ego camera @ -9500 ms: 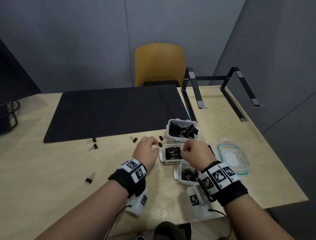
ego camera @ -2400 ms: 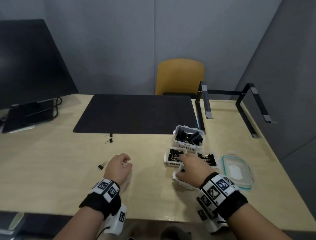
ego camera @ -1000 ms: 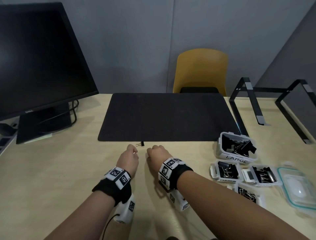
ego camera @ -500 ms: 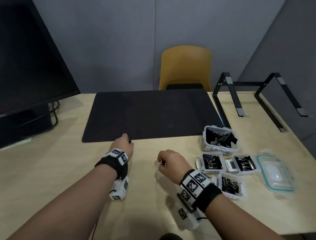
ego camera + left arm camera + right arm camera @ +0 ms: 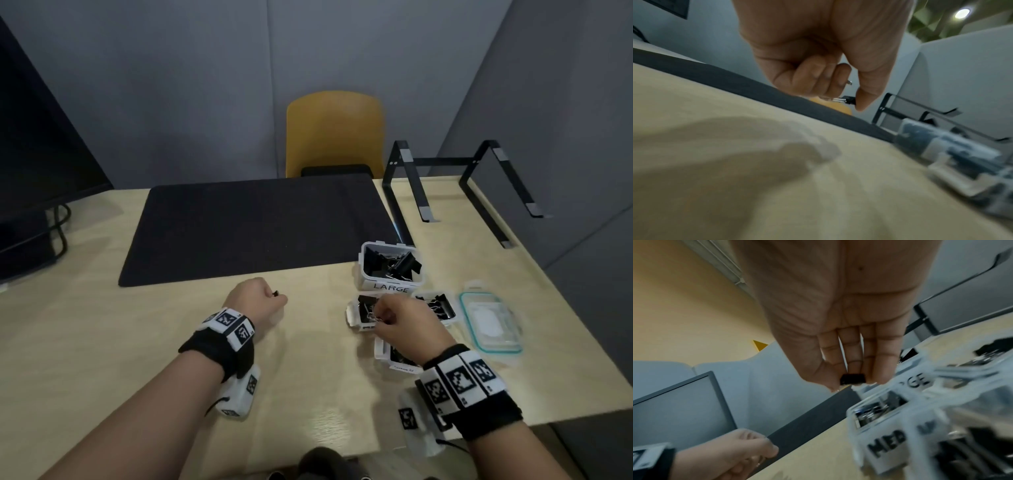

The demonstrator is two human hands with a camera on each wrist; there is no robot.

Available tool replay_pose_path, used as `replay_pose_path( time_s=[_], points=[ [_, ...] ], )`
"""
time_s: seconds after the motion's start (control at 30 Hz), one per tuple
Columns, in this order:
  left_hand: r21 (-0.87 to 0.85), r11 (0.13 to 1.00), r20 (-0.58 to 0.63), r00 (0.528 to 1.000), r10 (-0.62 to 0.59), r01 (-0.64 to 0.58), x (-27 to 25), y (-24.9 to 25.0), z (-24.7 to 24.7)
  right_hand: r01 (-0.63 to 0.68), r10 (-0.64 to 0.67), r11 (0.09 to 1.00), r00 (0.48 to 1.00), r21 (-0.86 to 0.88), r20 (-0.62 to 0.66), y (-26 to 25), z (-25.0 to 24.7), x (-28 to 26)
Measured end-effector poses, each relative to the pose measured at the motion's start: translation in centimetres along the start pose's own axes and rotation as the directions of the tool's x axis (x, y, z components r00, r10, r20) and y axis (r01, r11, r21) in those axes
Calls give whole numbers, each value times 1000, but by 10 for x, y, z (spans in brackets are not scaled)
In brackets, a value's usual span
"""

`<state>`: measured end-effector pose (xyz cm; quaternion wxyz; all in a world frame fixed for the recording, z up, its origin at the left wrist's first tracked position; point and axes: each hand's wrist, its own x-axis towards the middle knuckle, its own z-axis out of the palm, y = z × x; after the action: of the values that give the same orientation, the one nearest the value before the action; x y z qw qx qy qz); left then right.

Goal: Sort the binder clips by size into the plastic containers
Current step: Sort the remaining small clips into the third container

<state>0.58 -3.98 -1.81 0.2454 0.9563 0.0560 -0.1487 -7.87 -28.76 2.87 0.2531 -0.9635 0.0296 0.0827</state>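
Note:
My left hand point(image 5: 276, 298) hovers over the wooden table just in front of the black mat. It pinches a small black binder clip point(image 5: 847, 101) between thumb and curled fingers; the clip point(image 5: 275, 293) peeks out of the fist. My right hand point(image 5: 379, 317) holds another black binder clip point(image 5: 852, 379) by its silver handles over the open container labelled MED point(image 5: 887, 446), which is the left box point(image 5: 352, 313) in the cluster. Behind it stands the LARGE container point(image 5: 390, 287), full of big clips. Two more open containers point(image 5: 452, 317) point(image 5: 382, 356) hold clips.
A teal-rimmed lid point(image 5: 490, 323) lies right of the containers, near the table's right edge. A black mat point(image 5: 260, 226) covers the table's far middle. A black laptop stand point(image 5: 455, 192) sits far right, a monitor point(image 5: 37, 144) far left, a yellow chair point(image 5: 335, 133) behind.
My right hand has carried its clip rightward from mid-table to above the MED container. My left hand has drawn back from the mat's edge, gripping a small clip.

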Motion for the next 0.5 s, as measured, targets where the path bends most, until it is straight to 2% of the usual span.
replay_pose_path(
  time_s=[0.1,0.23,0.4,0.5],
  points=[
    [-67,994,-28,996,86,-88,-19,29,5,-50,53,997,997,-60,58,21,-12,-9],
    [-118,979,7,986,167,-166,-45,65,17,-58,69,995,989,-84,131,43,-16,-17],
    [-131,949,81,951,298,-286,-76,107,42,-132,130,991,990,30,53,68,-28,-20],
    [-35,918,133,908,397,-396,-88,130,58,-151,149,988,988,39,44,82,-35,-22]
  ],
)
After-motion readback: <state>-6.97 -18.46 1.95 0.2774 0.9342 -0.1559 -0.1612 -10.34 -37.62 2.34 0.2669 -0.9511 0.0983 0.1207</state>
